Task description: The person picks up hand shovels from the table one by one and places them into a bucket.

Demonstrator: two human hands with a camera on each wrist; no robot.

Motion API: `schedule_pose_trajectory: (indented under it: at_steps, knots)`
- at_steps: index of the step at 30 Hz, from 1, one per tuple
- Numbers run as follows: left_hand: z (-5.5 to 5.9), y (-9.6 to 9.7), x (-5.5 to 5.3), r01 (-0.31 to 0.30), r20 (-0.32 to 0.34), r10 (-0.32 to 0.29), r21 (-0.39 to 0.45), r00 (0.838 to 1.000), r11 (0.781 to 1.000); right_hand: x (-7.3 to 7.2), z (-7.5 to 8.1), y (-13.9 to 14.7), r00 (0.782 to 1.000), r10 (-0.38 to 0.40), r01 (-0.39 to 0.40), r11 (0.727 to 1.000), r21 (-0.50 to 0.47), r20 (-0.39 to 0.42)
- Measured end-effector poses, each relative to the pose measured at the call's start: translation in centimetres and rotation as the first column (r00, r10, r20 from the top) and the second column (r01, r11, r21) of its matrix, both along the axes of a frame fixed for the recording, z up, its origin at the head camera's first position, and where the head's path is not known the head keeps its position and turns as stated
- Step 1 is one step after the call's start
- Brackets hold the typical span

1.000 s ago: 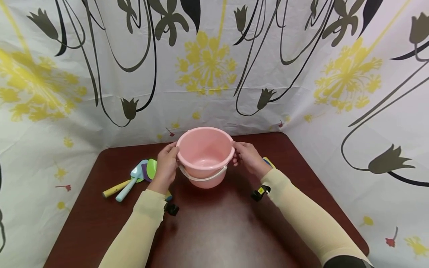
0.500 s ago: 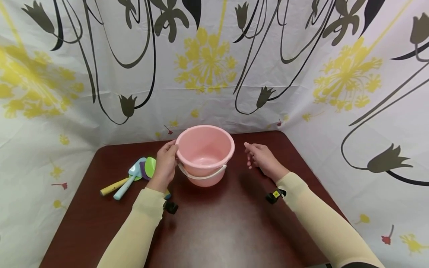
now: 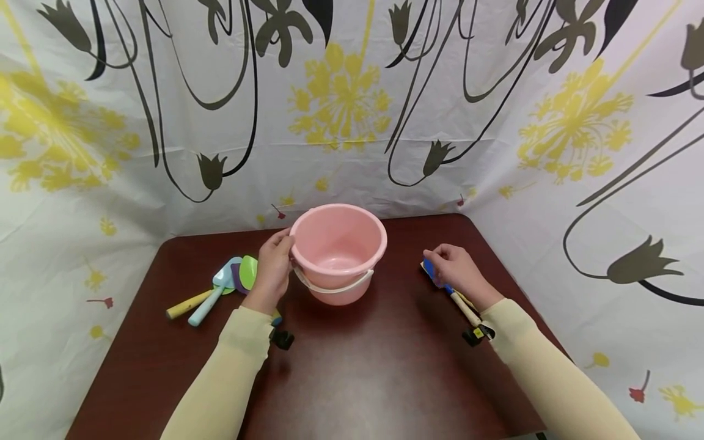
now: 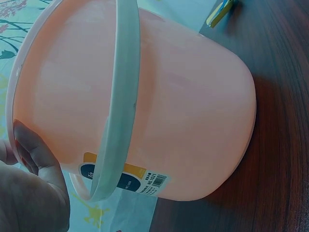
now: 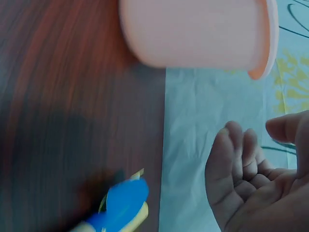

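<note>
Dark tabletop [image 3: 357, 379], flowered sheet [image 3: 352, 177] behind; pink bucket [image 3: 338, 238] toward the back, left hand [image 3: 274, 263] curled on its rim. Right hand [image 3: 456, 269] has let go, now above the blue shovel [image 5: 126, 198], fingers loosely bent, holding nothing; bucket apparently left to one-handed steadying.

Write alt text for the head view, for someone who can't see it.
The left hand grips a pink bucket whose white handle hangs down in front. The right hand hovers over a blue-headed tool on a dark red table; more colourful tools lie at the left.
</note>
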State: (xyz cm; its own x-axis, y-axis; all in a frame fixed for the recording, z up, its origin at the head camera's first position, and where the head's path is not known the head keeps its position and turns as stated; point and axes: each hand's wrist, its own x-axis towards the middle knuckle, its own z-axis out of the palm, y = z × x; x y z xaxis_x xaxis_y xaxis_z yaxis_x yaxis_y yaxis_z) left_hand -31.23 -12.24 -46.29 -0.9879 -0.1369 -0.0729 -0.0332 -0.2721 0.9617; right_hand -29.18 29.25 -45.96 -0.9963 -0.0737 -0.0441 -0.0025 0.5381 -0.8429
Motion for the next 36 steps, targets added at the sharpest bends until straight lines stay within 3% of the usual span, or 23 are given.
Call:
schedule_pose_trajectory:
  at_steps: [7, 11, 15, 20, 30, 36]
  knots:
    - [0.1, 0.1, 0.0, 0.0, -0.005, 0.0, 0.021, 1.0, 1.0, 1.5, -0.6, 1.9, 0.999, 0.02, -0.015, 0.984, 0.18, -0.026]
    - [0.1, 0.1, 0.0, -0.004, -0.009, 0.004, 0.025, 1.0, 1.0, 1.6, -1.4, 2.5, 0.997, 0.026, -0.003, 0.957, 0.29, -0.076]
    - [0.0, 0.1, -0.1, -0.013, -0.011, 0.014, 0.035, 1.0, 0.999, 1.3, -2.3, 3.1, 0.992, 0.028, 0.025, 0.912, 0.409, -0.122]
    - [-0.2, 0.0, -0.2, -0.007, -0.004, 0.007, 0.026, 1.0, 1.0, 1.2, -3.3, 3.6, 0.993, 0.043, 0.02, 0.858, 0.514, -0.111]
    - [-0.1, 0.0, 0.0, 0.003, -0.018, -0.002, 0.026, 1.0, 1.0, 1.8, -5.3, 3.7, 0.985, 0.115, 0.013, 0.698, 0.716, -0.13]
    - [-0.2, 0.0, -0.1, 0.006, -0.024, -0.005, 0.035, 1.0, 0.999, 2.0, -5.7, 3.9, 0.983, 0.134, 0.006, 0.659, 0.752, -0.126]
